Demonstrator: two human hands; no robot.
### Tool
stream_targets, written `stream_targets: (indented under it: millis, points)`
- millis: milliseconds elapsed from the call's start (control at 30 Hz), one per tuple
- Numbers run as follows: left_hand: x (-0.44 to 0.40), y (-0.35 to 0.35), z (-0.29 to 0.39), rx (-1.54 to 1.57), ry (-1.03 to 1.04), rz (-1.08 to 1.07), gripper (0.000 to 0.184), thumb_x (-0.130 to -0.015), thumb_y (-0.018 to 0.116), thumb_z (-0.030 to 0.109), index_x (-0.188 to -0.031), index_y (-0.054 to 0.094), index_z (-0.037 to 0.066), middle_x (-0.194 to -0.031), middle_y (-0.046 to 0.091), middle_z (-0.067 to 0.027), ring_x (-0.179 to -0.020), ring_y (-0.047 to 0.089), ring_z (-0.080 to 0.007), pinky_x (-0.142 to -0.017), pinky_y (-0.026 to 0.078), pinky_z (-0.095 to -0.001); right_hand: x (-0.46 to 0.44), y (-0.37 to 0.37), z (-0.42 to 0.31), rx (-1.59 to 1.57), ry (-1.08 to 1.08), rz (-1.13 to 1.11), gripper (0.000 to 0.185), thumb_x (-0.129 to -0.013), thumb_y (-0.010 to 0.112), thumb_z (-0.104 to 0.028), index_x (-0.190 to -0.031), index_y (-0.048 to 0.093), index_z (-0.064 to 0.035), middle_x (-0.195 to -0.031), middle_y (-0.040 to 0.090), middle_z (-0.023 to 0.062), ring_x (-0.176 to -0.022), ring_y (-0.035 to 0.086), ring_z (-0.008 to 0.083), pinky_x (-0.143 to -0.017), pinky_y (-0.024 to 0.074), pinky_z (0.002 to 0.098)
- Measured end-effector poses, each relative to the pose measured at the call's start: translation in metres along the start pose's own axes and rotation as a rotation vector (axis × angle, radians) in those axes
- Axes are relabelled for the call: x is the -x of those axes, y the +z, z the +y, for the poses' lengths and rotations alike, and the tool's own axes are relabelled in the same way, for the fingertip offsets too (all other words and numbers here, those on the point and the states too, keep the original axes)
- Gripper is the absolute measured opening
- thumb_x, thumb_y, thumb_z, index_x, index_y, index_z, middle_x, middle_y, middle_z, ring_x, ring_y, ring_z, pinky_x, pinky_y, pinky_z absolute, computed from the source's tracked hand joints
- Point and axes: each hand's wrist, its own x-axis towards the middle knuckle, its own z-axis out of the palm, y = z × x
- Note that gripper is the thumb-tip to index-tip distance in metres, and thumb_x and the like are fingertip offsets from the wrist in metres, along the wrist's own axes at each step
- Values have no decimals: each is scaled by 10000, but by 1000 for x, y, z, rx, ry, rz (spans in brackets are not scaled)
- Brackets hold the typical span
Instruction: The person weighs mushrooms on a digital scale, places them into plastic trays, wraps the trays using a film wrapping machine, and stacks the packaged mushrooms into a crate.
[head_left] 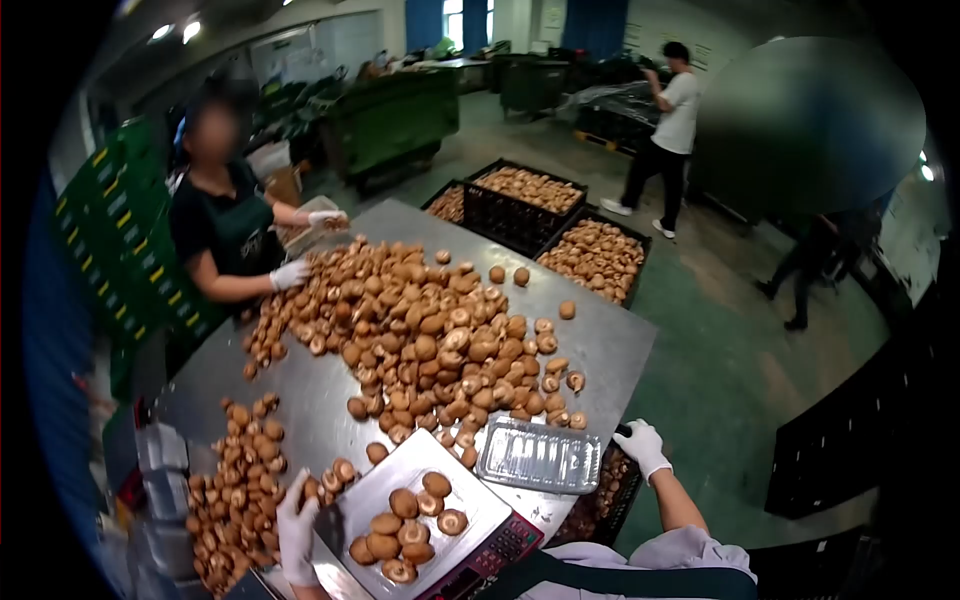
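My left hand [297, 528], in a white glove, is at the left side of the scale, its fingers closed around a brown mushroom [312, 488]. Several mushrooms [405, 530] lie on the white tray of the digital scale [484, 503] in front of me. My right hand [645, 448], also gloved, is low at the table's right edge. Its fingers are curled at a dark edge that looks like the rim of a black crate [628, 505] with mushrooms inside. A clear plastic container [540, 456] sits beside the scale, between my hands.
A large mushroom heap [430, 330] covers the middle of the metal table [610, 345]; a smaller pile [235, 480] lies left. Across stands a gloved co-worker [225, 215]. Filled black crates [520, 215] stand beyond the table. Stacked clear containers [165, 490] line the left edge.
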Motion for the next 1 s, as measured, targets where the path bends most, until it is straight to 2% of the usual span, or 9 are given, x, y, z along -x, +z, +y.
stream_targets:
  millis: [267, 367, 467, 500, 600, 700, 833, 900, 1000]
  points:
    - [55, 63, 68, -196, 292, 7, 607, -686, 666, 20, -1266, 494, -33, -1232, 534, -174, -1124, 530, -253, -966, 414, -341, 42, -50, -149, -778, -539, -38, 337, -801, 685, -239, -1085, 649, -62, -1036, 670, 113, -934, 645, 189, -829, 509, 299]
    - [61, 95, 57, -538, 665, 27, 722, -608, 744, 47, -1279, 483, -14, -1283, 495, -211, -1120, 531, -342, -948, 435, -382, 100, -87, -215, -987, -576, -827, 575, -833, 674, -252, -1343, 458, -97, -1195, 577, 111, -1011, 576, 162, -874, 467, 284]
    - [75, 124, 42, -596, 639, -73, 526, -808, 624, 271, -1268, 521, 37, -1228, 542, -206, -1112, 519, -360, -963, 395, -441, 142, -55, -246, -1054, -1017, -751, 623, -828, 660, -287, -1358, 406, -80, -1282, 512, 161, -1170, 502, 252, -973, 412, 333]
    - [75, 119, 36, -707, 641, -201, 700, -766, 654, 290, -1371, 393, 54, -1368, 381, -247, -1262, 354, -434, -1055, 291, -473, 149, -52, -253, -1022, -1104, -645, 589, -827, 655, -274, -1338, 434, -79, -1223, 551, 171, -1125, 537, 251, -942, 435, 331]
    - [70, 117, 38, -649, 493, -204, 783, -743, 684, 312, -1397, 339, 55, -1412, 321, -247, -1309, 286, -429, -1077, 261, -473, 151, -40, -265, -1100, -893, -723, 504, -817, 649, -245, -1265, 507, -63, -962, 629, 154, -853, 630, 213, -790, 492, 315]
    - [80, 107, 51, -455, 116, -192, 715, -811, 663, 216, -1410, 310, 49, -1448, 304, -197, -1332, 287, -347, -1090, 258, -399, 147, -53, -264, -1126, -832, -908, 488, -840, 634, -238, -1280, 492, -81, -1041, 612, 163, -878, 624, 210, -810, 486, 301]
    - [82, 101, 54, -692, 276, -168, 740, -817, 653, 290, -1423, 297, 57, -1436, 323, -194, -1306, 312, -355, -1092, 235, -426, 142, -15, -265, -998, -1226, -460, 490, -865, 606, -294, -1282, 487, -64, -1173, 549, 183, -1092, 541, 275, -943, 423, 355]
    - [87, 106, 32, -1037, 247, -180, 726, -828, 592, 421, -1415, 329, 83, -1420, 356, -172, -1291, 331, -357, -1093, 216, -463, 142, 5, -268, -431, -1409, -120, 480, -893, 526, -347, -1244, 484, -21, -1283, 463, 190, -1267, 365, 372, -1046, 298, 462]
    - [83, 108, 20, -1055, 263, -148, 703, -837, 536, 492, -1404, 361, 114, -1393, 401, -153, -1289, 339, -349, -1092, 207, -481, 147, 19, -270, -396, -1392, -32, 482, -897, 497, -362, -1232, 481, -16, -1290, 460, 185, -1291, 339, 359, -1067, 256, 472]
